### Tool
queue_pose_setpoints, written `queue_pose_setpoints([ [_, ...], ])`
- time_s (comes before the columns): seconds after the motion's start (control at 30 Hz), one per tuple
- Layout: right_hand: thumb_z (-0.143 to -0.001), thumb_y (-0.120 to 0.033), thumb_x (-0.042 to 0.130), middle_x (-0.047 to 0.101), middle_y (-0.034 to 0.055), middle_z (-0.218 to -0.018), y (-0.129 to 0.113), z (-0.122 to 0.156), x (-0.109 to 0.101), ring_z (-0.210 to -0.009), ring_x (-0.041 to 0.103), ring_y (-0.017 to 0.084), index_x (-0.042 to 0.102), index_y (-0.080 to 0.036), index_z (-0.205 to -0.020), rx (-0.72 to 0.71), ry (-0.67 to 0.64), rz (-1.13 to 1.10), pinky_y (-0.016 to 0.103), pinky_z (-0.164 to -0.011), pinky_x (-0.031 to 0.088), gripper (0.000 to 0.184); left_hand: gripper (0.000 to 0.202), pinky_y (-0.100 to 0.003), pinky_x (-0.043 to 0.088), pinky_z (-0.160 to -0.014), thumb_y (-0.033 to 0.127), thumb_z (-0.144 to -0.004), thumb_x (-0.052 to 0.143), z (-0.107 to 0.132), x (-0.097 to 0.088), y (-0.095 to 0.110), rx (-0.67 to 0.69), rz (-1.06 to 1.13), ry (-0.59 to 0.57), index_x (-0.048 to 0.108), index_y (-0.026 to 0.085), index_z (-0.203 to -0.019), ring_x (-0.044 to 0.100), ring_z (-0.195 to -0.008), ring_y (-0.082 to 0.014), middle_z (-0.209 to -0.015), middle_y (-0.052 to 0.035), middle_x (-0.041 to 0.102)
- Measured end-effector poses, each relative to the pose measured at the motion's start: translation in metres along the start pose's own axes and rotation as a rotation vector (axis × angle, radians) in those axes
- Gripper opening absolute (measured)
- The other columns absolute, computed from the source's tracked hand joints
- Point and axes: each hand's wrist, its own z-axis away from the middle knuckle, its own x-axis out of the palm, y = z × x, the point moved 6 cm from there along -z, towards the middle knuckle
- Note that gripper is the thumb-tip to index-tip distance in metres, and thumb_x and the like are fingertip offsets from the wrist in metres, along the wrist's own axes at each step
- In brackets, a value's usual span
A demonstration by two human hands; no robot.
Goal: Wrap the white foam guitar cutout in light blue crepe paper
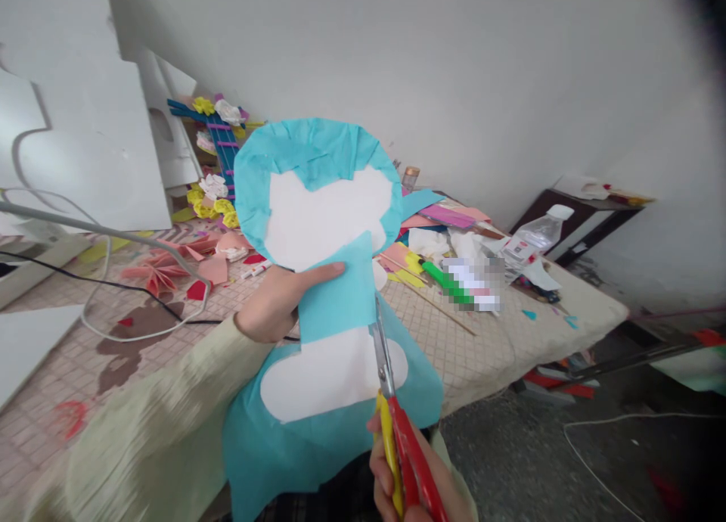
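My left hand (280, 301) pinches the narrow middle of a turquoise and white paper figure (318, 227), holding it upright in front of me. The figure has a round top with a white patch and a wider lower part with a white oval. My right hand (417, 480) grips red and yellow scissors (397, 424) at the bottom of the view. Their blades point upward and meet the paper's right edge near the waist of the figure.
A tiled table (482, 340) carries paper scraps, pink folded fans (164, 268), a green marker (445, 280), a plastic bottle (533, 238) and yellow paper flowers (212, 200). White boards (85, 151) lean on the left wall. Cables (113, 280) cross the table's left side.
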Motion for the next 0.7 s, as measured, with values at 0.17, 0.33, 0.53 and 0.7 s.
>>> queue_pose_setpoints([
  [0.17,-0.057,-0.071,0.058,0.039,-0.0075,-0.045,0.0021,-0.0020,-0.0006,-0.035,0.033,0.004,0.049,-0.019,-0.075,0.013,-0.007,0.009,0.018,-0.036,0.026,0.056,0.076,-0.033,0.057,-0.078,0.026,-0.063,0.074,-0.0001,0.0007,0.0002,0.008,0.010,-0.013,0.040,0.032,-0.130,0.057,-0.107,-0.0255,-0.133,-0.0040,0.049],
  [0.33,-0.058,-0.072,0.057,0.041,-0.0072,-0.046,-0.0018,0.0023,0.0013,-0.035,0.035,0.004,0.049,-0.018,-0.076,-0.005,0.020,0.023,0.018,-0.038,0.027,0.058,0.079,-0.032,0.056,-0.079,0.024,-0.062,0.075,-0.0003,0.0005,0.0006,0.020,0.014,-0.025,0.038,0.032,-0.131,0.056,-0.108,-0.0247,-0.130,-0.0035,0.052],
  [0.53,-0.058,-0.075,0.054,0.041,-0.0074,-0.046,-0.0018,0.0048,0.0034,-0.034,0.035,0.004,0.050,-0.018,-0.077,0.042,0.016,0.054,0.018,-0.037,0.028,0.060,0.075,-0.034,0.056,-0.081,0.025,-0.064,0.073,0.0003,0.0022,0.0004,0.001,0.019,-0.039,0.039,0.032,-0.131,0.057,-0.107,-0.0244,-0.131,-0.0034,0.051],
  [0.7,-0.059,-0.074,0.054,0.040,-0.0070,-0.047,-0.0026,0.0054,0.0034,-0.035,0.034,0.004,0.050,-0.018,-0.077,0.021,-0.004,0.054,0.018,-0.037,0.029,0.059,0.077,-0.035,0.056,-0.081,0.025,-0.063,0.074,0.0014,0.0024,-0.0004,-0.027,0.024,-0.031,0.038,0.032,-0.131,0.058,-0.106,-0.0253,-0.129,-0.0038,0.053],
])
